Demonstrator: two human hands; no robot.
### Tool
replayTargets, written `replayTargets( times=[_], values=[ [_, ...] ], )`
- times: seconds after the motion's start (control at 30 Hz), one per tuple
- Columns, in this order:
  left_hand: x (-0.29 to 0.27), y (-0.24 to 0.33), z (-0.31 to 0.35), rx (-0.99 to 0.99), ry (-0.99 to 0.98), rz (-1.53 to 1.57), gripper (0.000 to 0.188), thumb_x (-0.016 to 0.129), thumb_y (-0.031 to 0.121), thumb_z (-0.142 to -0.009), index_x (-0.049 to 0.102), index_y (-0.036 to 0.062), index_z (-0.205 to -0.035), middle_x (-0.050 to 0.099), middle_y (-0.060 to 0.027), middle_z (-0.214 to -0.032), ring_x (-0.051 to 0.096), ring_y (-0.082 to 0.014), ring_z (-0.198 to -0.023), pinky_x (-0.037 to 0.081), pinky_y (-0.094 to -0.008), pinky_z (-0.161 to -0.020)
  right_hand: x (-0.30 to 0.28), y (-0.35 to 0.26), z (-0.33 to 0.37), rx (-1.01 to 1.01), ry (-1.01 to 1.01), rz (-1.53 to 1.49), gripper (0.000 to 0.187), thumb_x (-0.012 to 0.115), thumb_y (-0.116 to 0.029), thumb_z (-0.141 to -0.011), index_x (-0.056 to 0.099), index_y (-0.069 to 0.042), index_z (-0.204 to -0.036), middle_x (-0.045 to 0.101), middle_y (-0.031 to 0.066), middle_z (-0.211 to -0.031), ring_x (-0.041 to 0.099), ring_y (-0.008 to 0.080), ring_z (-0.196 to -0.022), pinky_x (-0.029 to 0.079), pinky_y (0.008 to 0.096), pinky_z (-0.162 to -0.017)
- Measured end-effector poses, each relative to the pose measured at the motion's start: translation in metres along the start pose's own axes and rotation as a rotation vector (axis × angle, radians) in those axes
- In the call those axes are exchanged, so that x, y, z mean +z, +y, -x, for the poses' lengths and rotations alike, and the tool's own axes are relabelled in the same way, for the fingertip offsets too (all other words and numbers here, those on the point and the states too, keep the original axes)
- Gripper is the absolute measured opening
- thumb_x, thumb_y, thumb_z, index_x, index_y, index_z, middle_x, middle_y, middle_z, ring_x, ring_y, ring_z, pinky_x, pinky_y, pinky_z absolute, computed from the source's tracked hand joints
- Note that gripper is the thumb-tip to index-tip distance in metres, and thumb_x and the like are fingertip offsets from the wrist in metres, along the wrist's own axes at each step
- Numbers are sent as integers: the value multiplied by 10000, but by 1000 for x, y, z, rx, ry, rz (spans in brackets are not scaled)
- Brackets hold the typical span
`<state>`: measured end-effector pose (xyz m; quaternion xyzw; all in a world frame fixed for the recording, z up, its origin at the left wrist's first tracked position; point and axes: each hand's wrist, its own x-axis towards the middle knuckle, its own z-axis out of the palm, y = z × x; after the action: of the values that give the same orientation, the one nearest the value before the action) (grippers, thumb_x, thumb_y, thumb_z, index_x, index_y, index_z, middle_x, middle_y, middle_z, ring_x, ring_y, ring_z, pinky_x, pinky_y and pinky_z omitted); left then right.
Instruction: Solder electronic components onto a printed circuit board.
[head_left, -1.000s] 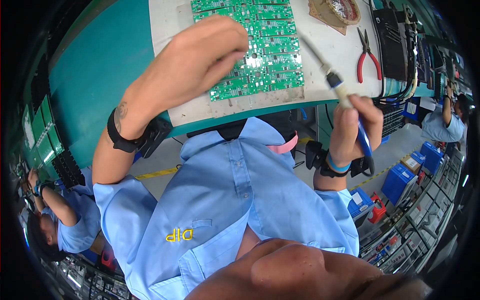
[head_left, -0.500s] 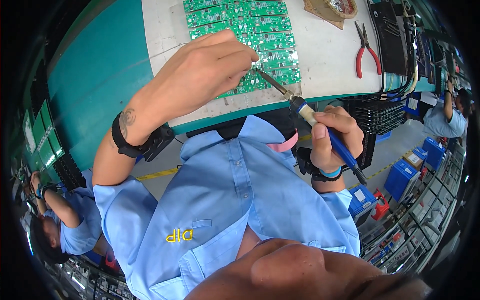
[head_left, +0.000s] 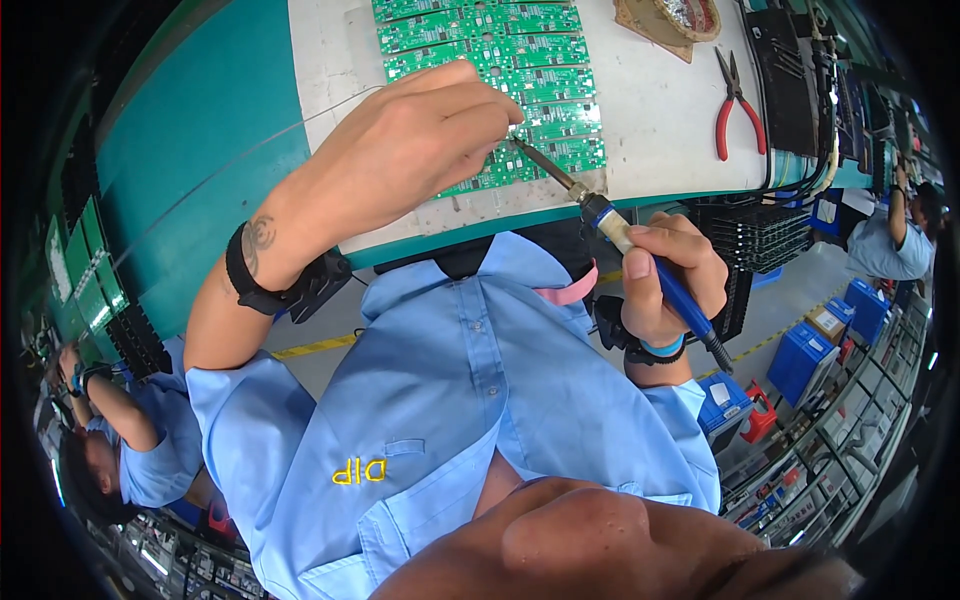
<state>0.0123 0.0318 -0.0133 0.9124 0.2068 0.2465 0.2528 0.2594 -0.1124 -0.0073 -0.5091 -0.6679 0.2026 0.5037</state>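
Observation:
My right hand [head_left: 675,275] grips a soldering iron [head_left: 610,222] with a blue handle, held like a pen. Its metal tip points up and left and meets the near part of a panel of green circuit boards [head_left: 545,118]. My left hand [head_left: 410,135] reaches over the panel's left side, fingertips pinched together beside the iron's tip. A thin solder wire [head_left: 250,135] trails from behind this hand toward the left; the end in the fingers is hidden. The left part of the panel is covered by the hand.
Red-handled pliers [head_left: 738,105] lie on the white work surface [head_left: 660,130], right of the panel. A round dish [head_left: 690,15] stands beyond them on a brown board. Cables [head_left: 825,120] run down the right side. Other people work at far left and far right.
The solder wire now shows as a longer, straighter line across the green mat. The boards and pliers appear shifted slightly right and down in the picture. Both hands keep nearly the same pose.

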Motion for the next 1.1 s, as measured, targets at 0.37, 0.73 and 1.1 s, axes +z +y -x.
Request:
replayTargets(
  times=[0.37,0.73,1.1],
  values=[
    [0,0,1,-7,21,56,154,736,-46,-813,625,5,-906,725,-88,-1085,633,-264,-864,546,-373,-744,-1,5,-2,-76,68,-31,131,713,-30,-858,642,46,-937,673,146,-703,584,190,-535,503,301,-574],
    [-13,-6,1,-74,157,-92,173,719,-17,-826,629,-1,-972,647,-103,-903,643,-300,-863,529,-403,-748,5,7,-6,-66,130,-97,181,736,-44,-866,609,33,-970,592,88,-651,542,158,-540,461,285,-548],
    [-12,-9,-1,-23,38,50,147,709,-65,-822,627,-5,-929,722,-95,-1102,612,-276,-890,534,-372,-771,6,4,-12,-60,86,-71,196,758,-32,-857,600,28,-957,613,98,-666,575,160,-550,453,266,-529]
  ],
)
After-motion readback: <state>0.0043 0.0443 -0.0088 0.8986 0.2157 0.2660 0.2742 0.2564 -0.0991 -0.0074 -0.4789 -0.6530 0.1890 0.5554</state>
